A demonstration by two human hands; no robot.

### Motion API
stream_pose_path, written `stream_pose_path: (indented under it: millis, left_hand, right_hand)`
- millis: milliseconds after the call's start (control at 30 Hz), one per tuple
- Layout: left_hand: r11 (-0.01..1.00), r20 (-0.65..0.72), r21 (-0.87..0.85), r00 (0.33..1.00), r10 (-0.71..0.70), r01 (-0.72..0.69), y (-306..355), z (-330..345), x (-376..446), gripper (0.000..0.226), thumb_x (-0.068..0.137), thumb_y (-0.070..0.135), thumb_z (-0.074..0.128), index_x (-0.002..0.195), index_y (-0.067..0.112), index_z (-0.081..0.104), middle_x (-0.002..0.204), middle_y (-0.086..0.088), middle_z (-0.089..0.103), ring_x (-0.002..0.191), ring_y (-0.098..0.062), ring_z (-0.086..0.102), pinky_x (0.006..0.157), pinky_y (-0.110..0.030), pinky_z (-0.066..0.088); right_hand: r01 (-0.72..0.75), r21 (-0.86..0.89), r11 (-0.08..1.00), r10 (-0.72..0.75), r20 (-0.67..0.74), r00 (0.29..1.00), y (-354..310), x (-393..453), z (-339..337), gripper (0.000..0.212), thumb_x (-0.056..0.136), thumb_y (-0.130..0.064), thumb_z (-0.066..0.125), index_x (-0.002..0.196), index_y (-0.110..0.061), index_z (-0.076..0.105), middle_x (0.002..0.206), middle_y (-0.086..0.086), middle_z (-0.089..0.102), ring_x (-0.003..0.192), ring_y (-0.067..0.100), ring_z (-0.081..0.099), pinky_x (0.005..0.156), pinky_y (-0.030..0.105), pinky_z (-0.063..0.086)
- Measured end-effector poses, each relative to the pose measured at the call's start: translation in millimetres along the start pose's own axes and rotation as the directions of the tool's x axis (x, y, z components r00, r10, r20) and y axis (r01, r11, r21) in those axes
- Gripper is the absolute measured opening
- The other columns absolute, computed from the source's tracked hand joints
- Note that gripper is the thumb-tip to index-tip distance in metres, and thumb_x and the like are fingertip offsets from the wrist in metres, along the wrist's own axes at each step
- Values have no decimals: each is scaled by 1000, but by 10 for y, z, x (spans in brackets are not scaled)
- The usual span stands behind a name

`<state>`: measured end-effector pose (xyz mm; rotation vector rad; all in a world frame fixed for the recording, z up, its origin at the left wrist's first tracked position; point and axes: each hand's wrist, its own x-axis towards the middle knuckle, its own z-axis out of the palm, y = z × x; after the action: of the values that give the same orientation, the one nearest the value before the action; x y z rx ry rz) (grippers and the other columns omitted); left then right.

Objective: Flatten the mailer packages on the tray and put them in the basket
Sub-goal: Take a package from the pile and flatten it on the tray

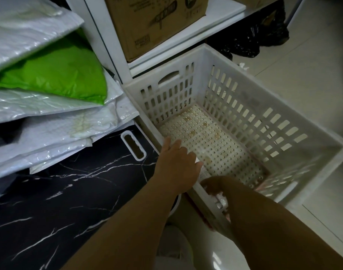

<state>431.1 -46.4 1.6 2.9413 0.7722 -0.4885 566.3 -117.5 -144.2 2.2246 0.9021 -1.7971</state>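
Two hands, left (176,162) flat, right (215,189) gripping one white mailer (222,201), at one basket (283,152) beside one green mailer (69,75).

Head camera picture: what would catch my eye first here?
Probably the bright green mailer, wedged in a pile of white mailers at upper left. Next, the white slotted basket at centre right, where the left hand and right hand meet at its near wall.
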Motion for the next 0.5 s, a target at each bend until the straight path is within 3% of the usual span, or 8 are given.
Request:
stream_pose_path:
  millis: [100,200,300,367,433,500]
  left_hand:
    - [999,20,-32,1000,15,-15,4,-16,-43,54,101,47,20,128,14,53,140,-11,48,143,-28,22,117,-49,7]
    - [996,36,-91,999,6,-3,-23,-120,-130,49,102,43,23,131,12,48,142,-12,43,141,-29,23,116,-47,15]
    - [988,-6,-149,999,-31,30,-142,-347,-262,43,102,38,29,129,11,48,135,-12,46,131,-29,36,108,-46,31]
    - [980,-39,-186,996,-76,67,-337,-510,-413,38,102,35,32,126,10,50,130,-11,49,123,-29,44,101,-45,39]
    - [970,-76,-219,990,-121,102,-537,-642,-595,36,101,33,33,121,11,52,125,-12,52,119,-30,48,97,-46,43]
    - [966,-139,-210,973,-183,152,-797,-722,-860,33,101,31,37,119,11,56,121,-13,54,115,-31,51,94,-47,44]
  right_hand:
    - [111,0,994,-110,-139,984,-94,-84,-160,48,97,-1,47,143,-14,44,146,11,43,124,24,50,94,26,48]
    - [176,-51,983,-183,-345,921,-243,-240,-360,38,95,-10,51,133,-12,57,135,9,55,118,24,55,95,29,44]
    - [250,3,968,-201,-586,785,-402,-488,-546,29,96,-17,50,118,-9,66,122,12,63,108,28,60,94,38,49]
    - [292,-23,956,-221,-712,667,-598,-736,-606,22,97,-16,46,96,-11,68,105,14,67,92,29,61,82,39,50]
    - [320,-71,945,-257,-766,590,-828,-999,-610,31,99,-16,42,73,-11,57,82,16,61,73,29,54,67,34,42]
    - [363,-127,923,-314,-792,523,-1115,-1251,-547,34,101,-20,40,78,-7,61,81,16,61,74,29,53,65,33,39]
